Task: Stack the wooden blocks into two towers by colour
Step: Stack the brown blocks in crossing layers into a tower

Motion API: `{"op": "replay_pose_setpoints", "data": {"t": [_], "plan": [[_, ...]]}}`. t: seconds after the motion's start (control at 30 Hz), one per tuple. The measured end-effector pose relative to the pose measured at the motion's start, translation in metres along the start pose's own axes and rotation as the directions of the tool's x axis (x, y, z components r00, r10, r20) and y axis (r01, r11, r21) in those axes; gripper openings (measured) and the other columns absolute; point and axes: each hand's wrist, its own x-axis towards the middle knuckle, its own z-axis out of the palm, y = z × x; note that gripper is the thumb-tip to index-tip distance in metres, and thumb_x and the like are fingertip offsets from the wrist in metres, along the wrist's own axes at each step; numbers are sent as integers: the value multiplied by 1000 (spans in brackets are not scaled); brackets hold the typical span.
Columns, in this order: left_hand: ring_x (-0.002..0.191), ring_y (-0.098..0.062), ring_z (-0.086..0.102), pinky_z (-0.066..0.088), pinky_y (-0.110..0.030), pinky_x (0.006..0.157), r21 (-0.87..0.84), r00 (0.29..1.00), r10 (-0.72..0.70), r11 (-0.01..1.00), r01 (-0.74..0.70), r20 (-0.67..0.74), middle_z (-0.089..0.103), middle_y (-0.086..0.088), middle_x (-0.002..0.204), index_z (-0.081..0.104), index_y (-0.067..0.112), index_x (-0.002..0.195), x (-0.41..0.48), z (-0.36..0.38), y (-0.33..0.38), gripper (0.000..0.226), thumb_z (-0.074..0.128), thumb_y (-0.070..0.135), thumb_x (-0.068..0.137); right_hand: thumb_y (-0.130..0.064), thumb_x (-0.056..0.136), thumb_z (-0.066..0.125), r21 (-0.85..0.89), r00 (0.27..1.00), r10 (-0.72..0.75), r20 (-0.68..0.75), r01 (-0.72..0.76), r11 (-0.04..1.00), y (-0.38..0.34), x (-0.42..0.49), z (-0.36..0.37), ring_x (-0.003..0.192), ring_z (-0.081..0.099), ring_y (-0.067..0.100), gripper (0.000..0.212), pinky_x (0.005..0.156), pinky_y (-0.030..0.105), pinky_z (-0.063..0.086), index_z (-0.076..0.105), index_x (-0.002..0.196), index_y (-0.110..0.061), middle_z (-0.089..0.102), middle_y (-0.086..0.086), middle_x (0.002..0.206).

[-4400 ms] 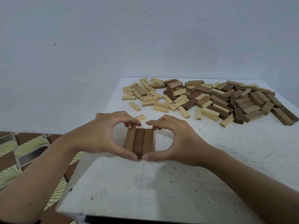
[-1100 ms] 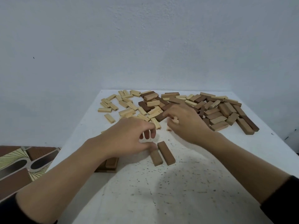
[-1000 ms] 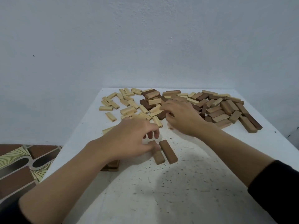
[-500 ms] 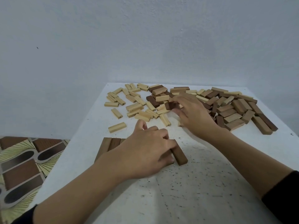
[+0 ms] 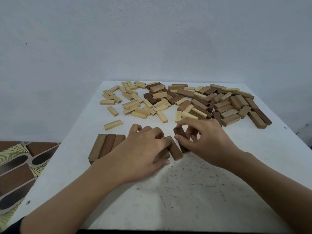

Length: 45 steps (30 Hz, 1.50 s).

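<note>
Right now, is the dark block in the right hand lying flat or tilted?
Tilted, it seems: the right hand pinches the dark block, far end raised above the table.

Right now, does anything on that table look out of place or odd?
Nothing broken. The loose pile at the far end is a jumble, pale and dark blocks mixed. One pale block lies apart from it, near the row of three brown blocks. The table is flecked with dark specks.
</note>
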Motion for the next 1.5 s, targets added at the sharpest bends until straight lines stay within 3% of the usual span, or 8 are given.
{"op": "replay_pose_setpoints", "data": {"t": [0.3,0.53,0.7,0.87,1.07,1.2,1.3,1.5], "plan": [[122,-10,44,20,-40,93,9,989,-140,990,141,-40,47,13,132,52,39,134,-9,1,8,51,40,72,96,-39,98,57,-92,987,-30,157,45,995,1,-6,0,79,60,7,22,76,36,52,72,106,-26,67,-15,88],[110,-11,52,22,-39,98,-108,986,-163,980,166,33,45,10,125,55,37,130,-6,-1,11,43,47,63,98,-41,91,70,-86,923,5,385,30,996,11,-2,-16,108,50,3,51,91,5,26,55,140,-35,56,-20,108],[105,-9,52,29,-38,99,-174,987,-160,972,160,14,51,11,118,62,34,122,0,-3,11,42,49,65,95,-55,84,72,-52,934,18,356,0,999,10,-1,-14,95,54,5,48,86,26,45,68,125,-29,60,-17,94],[111,-7,47,27,-33,101,-246,987,-157,957,156,16,49,13,124,56,32,129,0,-2,16,53,51,69,92,-58,70,81,78,981,62,181,-77,994,12,-11,-9,80,62,3,49,73,17,49,76,106,-25,68,-15,77],[102,-3,42,26,-32,97,-332,984,-174,930,157,-24,44,17,119,34,35,124,-1,1,30,69,58,80,79,-22,95,68,119,979,111,171,-132,984,8,-17,-7,74,66,-2,16,73,10,51,79,107,-19,72,-13,74],[109,21,25,24,-25,81,-430,989,-129,899,84,-77,45,17,106,31,34,116,-2,3,34,51,70,52,88,-17,89,76,217,957,121,263,-180,959,5,-25,-15,60,68,2,15,64,16,53,76,104,-21,74,-11,68],[106,10,32,27,-8,78,-474,997,-74,878,67,4,47,16,102,32,33,117,-3,0,34,44,66,28,90,-36,78,85,182,974,103,203,-141,973,8,-29,-21,63,60,7,33,60,18,46,73,108,-31,68,-10,69],[118,-9,35,33,-11,87,-520,996,-60,849,88,70,43,25,127,31,46,124,-9,2,28,48,65,32,94,-84,61,64,-22,908,106,406,-106,994,11,-33,-24,114,39,-12,97,91,14,34,40,147,-45,43,-34,127]]}}
